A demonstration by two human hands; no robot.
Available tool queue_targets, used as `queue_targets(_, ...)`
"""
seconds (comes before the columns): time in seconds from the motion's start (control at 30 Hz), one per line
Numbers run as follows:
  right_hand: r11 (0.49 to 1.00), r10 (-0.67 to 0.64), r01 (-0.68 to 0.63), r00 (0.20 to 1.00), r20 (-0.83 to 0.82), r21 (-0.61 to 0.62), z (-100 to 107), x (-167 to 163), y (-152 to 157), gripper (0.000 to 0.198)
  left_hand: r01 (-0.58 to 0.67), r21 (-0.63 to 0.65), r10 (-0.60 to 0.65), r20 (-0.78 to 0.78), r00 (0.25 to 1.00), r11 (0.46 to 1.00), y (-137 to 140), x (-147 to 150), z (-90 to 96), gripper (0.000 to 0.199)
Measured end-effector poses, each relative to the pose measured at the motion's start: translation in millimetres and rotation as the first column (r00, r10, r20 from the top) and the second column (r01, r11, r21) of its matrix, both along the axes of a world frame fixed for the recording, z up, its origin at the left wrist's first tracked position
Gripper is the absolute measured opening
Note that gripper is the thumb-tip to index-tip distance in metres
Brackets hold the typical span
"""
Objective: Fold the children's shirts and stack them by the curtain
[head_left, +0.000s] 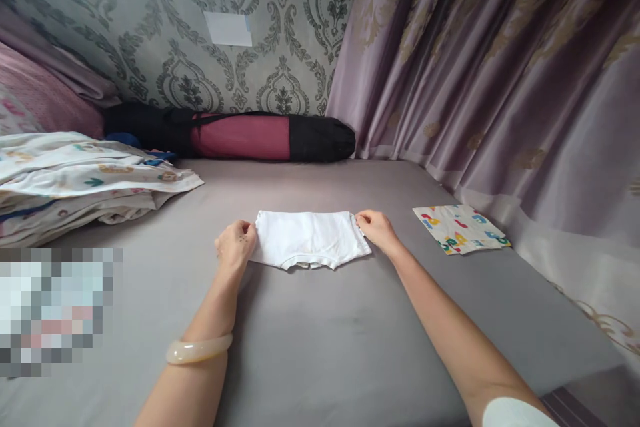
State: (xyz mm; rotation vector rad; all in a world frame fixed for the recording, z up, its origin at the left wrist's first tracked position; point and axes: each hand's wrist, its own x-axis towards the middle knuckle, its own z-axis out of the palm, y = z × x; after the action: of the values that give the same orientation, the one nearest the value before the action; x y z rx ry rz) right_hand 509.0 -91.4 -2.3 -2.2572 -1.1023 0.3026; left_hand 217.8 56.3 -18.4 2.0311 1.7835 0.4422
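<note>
Two bare forearms reach forward from the bottom edge, the left one wearing a pale, smooth bangle (199, 349) at the wrist. Beyond them lies a small white folded cotton garment (310, 239), flat on the grey bedsheet (320, 340), roughly in the middle of the bed and well short of the wall. Its long axis runs left to right across the view; a curved, seamed edge faces the camera, while the straight far edge faces the wall.

At the garment's left end, the left hand (235, 244) has its fingers closed on the corner, pinching the cloth. At the right end, the right hand (376, 227) pinches the far right corner between thumb and fingers. Both hands rest low on the sheet.

To the right of the garment, apart from it, a folded square of cream cloth printed with coloured letters (460, 229) lies near the mauve patterned curtain (500, 80). On the left, a heap of cream printed bedding (80, 180) sits well away from the hands. Against the grey damask wallpaper (190, 27), a long black and maroon roll-shaped bag (240, 135) lies lengthwise across the head of the bed.
</note>
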Motion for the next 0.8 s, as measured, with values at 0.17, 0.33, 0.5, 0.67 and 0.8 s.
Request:
queue_targets(0.17,0.989,-0.057,0.05,0.997,-0.043,-0.136,-6,22,-17,0.029,-0.016,-0.045,0.014,-0.046,0.999,0.999,-2,2,2.5,0.042)
queue_targets(0.33,0.978,-0.079,0.068,0.996,-0.047,-0.197,-9,13,-15,0.021,-0.002,-0.073,0.0,-0.02,1.0,0.997,-2,2,2.5,0.046)
queue_targets(0.5,0.971,-0.076,0.059,0.995,-0.066,-0.23,-5,-4,0,0.023,0.017,-0.155,-0.004,0.082,0.997,0.988,-1,3,8.9,0.044)
queue_targets(0.67,0.974,-0.018,-0.007,0.994,-0.106,-0.226,2,-15,7,0.029,0.085,-0.186,-0.058,0.144,0.988,0.979,1,2,19.7,0.04)
queue_targets(0.8,0.971,0.028,-0.048,0.995,-0.092,-0.232,6,-20,3,0.02,0.107,-0.2,-0.077,0.154,0.985,0.974,-1,5,26.6,0.035)
